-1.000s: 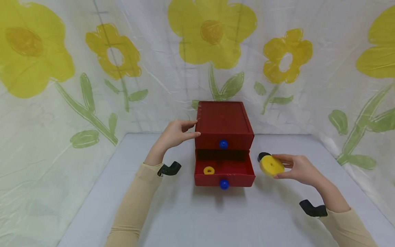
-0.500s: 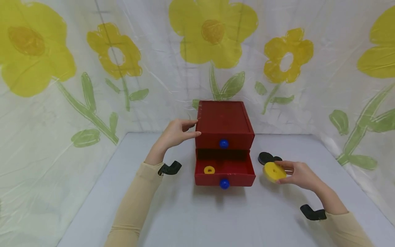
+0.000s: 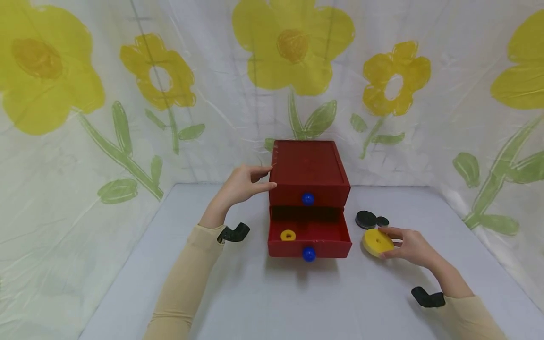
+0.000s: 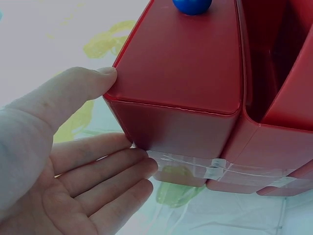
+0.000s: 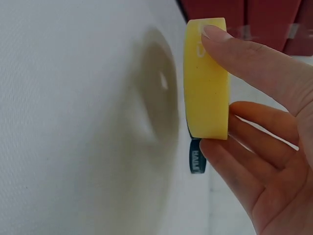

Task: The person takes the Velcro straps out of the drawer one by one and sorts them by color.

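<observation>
Yellow and likely hard, the disc (image 3: 373,242) should hold well where your right hand (image 3: 411,246) pinches its rim (image 5: 206,93); your left hand (image 3: 239,185), fingers (image 4: 110,166) straight, touches the drawer box (image 3: 306,163).

A creased white sheet (image 3: 212,156) printed with large yellow flowers (image 3: 293,45), green stems (image 3: 121,157) and leaves (image 3: 118,191) hangs behind a pale tabletop (image 3: 318,302) and along its left and right sides in soft light, a thin dark line (image 3: 137,20) showing at upper left.
</observation>
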### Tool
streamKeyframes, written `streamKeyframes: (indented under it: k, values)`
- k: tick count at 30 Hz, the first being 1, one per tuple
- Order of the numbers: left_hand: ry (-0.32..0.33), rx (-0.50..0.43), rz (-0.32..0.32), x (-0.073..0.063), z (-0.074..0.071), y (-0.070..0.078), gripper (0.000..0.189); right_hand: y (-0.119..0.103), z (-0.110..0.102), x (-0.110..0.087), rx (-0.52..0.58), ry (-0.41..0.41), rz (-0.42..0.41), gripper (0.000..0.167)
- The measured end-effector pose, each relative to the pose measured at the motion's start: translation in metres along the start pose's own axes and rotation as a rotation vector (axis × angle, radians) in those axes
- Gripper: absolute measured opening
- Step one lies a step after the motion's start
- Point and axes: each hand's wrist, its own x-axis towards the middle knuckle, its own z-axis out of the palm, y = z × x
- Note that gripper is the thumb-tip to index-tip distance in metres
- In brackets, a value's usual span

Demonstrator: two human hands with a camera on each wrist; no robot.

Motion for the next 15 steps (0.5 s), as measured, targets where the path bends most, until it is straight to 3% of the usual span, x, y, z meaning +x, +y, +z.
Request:
streamKeyframes:
  k: [15]
  values:
    - [0.001,-0.004,-0.014,0.000,0.001,-0.001,0.058,0.012,0.006,0.005,0.003,0.011,0.031,0.081]
